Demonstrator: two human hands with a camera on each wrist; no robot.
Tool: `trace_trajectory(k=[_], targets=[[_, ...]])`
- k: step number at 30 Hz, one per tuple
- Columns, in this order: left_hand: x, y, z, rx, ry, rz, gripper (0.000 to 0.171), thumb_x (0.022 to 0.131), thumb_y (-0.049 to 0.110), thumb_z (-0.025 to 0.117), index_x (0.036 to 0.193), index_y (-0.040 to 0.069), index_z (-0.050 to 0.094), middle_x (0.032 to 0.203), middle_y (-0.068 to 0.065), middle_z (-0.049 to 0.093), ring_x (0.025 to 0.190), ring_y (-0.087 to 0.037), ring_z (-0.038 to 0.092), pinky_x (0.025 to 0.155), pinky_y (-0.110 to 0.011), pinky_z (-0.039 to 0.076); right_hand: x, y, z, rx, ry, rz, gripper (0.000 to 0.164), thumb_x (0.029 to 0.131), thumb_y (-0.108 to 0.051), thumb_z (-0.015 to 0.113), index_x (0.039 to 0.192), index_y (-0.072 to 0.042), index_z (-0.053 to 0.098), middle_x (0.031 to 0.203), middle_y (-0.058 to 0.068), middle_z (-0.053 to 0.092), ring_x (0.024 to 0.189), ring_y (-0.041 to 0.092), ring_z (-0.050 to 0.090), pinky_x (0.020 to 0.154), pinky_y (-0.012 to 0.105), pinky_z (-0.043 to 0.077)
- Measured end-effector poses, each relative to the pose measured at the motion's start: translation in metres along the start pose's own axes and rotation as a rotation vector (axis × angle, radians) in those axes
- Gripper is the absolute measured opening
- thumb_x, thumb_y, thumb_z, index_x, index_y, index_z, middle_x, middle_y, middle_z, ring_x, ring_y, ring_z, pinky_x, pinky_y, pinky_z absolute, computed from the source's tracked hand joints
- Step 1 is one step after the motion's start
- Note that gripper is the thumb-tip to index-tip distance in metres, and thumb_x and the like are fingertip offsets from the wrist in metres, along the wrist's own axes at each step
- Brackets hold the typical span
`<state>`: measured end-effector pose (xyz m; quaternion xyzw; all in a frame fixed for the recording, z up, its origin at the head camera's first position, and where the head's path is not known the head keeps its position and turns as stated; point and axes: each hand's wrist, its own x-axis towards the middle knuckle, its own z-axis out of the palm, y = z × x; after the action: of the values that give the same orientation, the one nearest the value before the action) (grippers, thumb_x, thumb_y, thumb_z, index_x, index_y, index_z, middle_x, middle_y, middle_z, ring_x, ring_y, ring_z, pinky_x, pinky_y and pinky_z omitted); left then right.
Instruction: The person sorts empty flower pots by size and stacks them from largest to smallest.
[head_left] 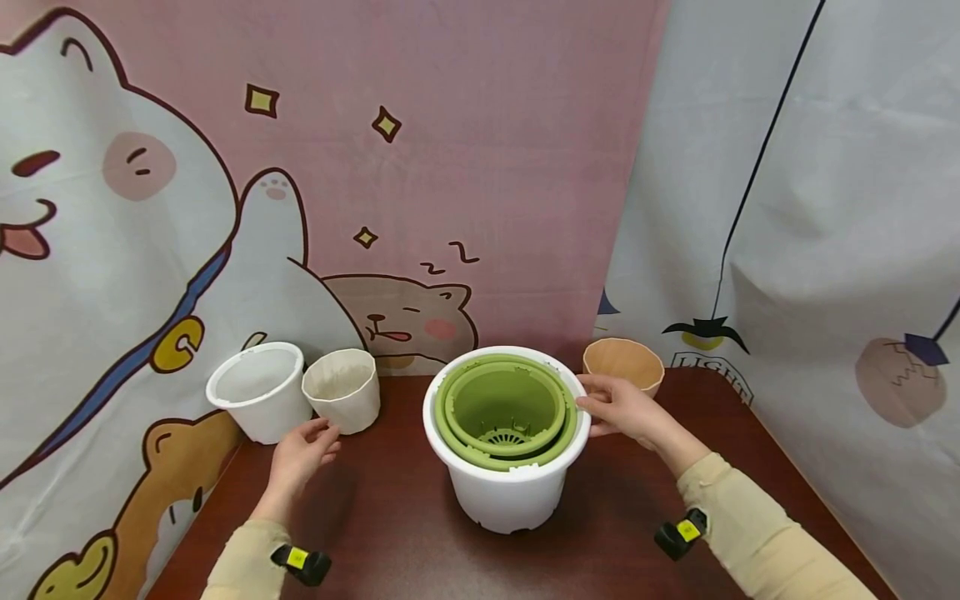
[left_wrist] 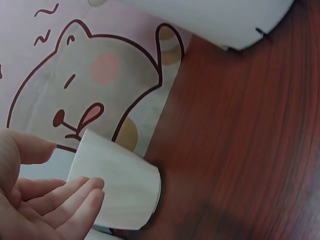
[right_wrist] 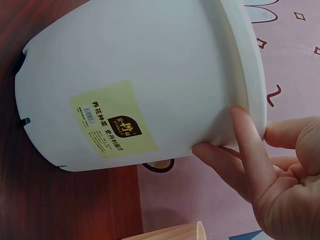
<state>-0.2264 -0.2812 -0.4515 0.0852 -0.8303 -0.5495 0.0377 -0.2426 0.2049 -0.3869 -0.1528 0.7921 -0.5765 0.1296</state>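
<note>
At far left, a round-rimmed white pot (head_left: 258, 408) is standing on the dark red wooden table (head_left: 390, 517); the left hand (head_left: 298, 460) is hovering in front of it, fingers loosely bent, thumb apart, gripping nothing. A cream faceted pot (head_left: 347, 402) is standing just beyond the fingertips. At centre, between the hands, the large white flowerpot (head_left: 506, 502) is standing upright, holding nested green planters (head_left: 480, 404). It is probably behaving as stiff, light plastic, smooth enough to slip but hardly fragile; its projecting rim is offering the surest hold, ideally on opposite sides. The right hand (head_left: 617, 408) is pinching that rim, nearly closed, thumb opposing fingers beneath the lip. Behind it, a terracotta-coloured faceted pot (head_left: 622, 360) is standing.
</note>
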Motion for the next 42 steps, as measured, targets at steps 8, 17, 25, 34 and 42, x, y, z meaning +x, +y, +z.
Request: trace_trajectory(k=[8,17,25,34,42], targets=[[0.004,-0.003,-0.017,0.324,0.137,0.107,0.053,0.097,0.022,0.063,0.135,-0.012,0.049,0.12,-0.03,0.063,0.11,-0.043,0.061,0.095,-0.05,0.05,0.0,-0.001,0.001,-0.002,0.016,0.011,0.052,0.101,-0.004,0.054,0.143,0.018,0.032,0.126,0.036,0.055,0.094,0.024,0.068,0.073,0.036,0.062],[0.009,-0.004,-0.031,0.425,0.226,0.169,0.057,0.095,0.021,0.065,0.136,-0.013,0.047,0.126,-0.034,0.057,0.114,-0.048,0.057,0.097,-0.058,0.047,-0.002,-0.003,0.002,0.004,0.01,0.008,0.054,0.102,-0.004,0.053,0.144,0.019,0.029,0.128,0.038,0.053,0.097,0.027,0.067,0.074,0.036,0.062],[0.02,-0.006,-0.043,0.549,0.343,0.331,0.053,0.087,0.014,0.072,0.127,-0.015,0.054,0.12,-0.039,0.056,0.109,-0.055,0.054,0.091,-0.064,0.045,0.0,-0.001,0.001,0.002,0.026,0.031,0.053,0.102,-0.005,0.054,0.144,0.018,0.031,0.129,0.038,0.053,0.098,0.027,0.067,0.075,0.037,0.061],[0.032,-0.01,-0.052,0.709,0.404,0.436,0.054,0.081,0.016,0.077,0.121,-0.013,0.054,0.112,-0.037,0.056,0.1,-0.056,0.053,0.078,-0.07,0.043,0.0,0.001,0.001,-0.006,0.038,0.038,0.053,0.102,-0.005,0.054,0.144,0.017,0.031,0.129,0.038,0.052,0.099,0.029,0.067,0.075,0.037,0.061],[0.043,-0.018,-0.064,0.783,0.409,0.477,0.059,0.077,0.014,0.08,0.12,-0.013,0.05,0.116,-0.037,0.053,0.102,-0.057,0.049,0.083,-0.071,0.04,-0.001,0.0,0.001,0.003,0.034,0.022,0.053,0.101,-0.004,0.054,0.144,0.018,0.031,0.129,0.038,0.053,0.099,0.027,0.067,0.075,0.037,0.061]])
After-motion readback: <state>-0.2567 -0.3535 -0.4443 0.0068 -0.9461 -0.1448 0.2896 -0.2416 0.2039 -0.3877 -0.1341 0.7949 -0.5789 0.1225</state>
